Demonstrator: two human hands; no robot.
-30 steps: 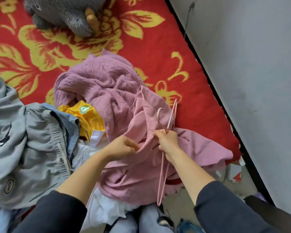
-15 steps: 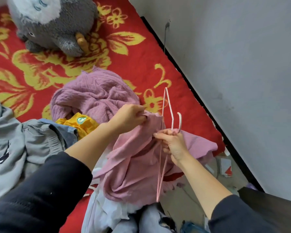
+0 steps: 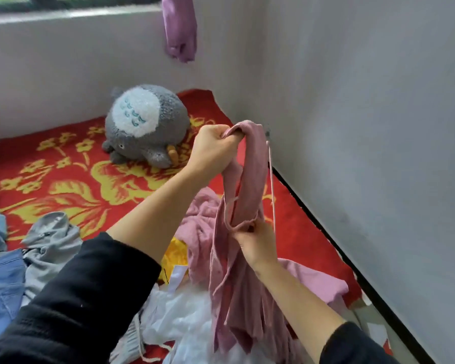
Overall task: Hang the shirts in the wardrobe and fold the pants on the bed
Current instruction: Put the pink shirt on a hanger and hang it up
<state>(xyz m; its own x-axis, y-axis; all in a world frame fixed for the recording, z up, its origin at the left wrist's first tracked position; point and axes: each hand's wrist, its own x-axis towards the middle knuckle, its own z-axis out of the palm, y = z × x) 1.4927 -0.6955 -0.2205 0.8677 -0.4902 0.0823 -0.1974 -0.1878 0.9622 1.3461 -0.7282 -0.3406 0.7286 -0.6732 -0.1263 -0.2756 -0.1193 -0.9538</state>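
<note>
Since the earlier frame the left hand (image 3: 213,148) has lifted the pink shirt (image 3: 252,164) well above the clothes pile (image 3: 195,319), its fingers (image 3: 227,140) clamped on the bunched top edge. Below them the right hand (image 3: 259,248) grips a lower fold, fingers curled tight on the cloth. The thin pink hanger (image 3: 271,185) rises from these fingers just right of the shirt, whose tail trails down onto the bed (image 3: 63,179).

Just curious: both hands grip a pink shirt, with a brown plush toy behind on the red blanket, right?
Not brown: the head view shows a grey and white plush toy. Left hand and right hand do grip the pink shirt.
</note>
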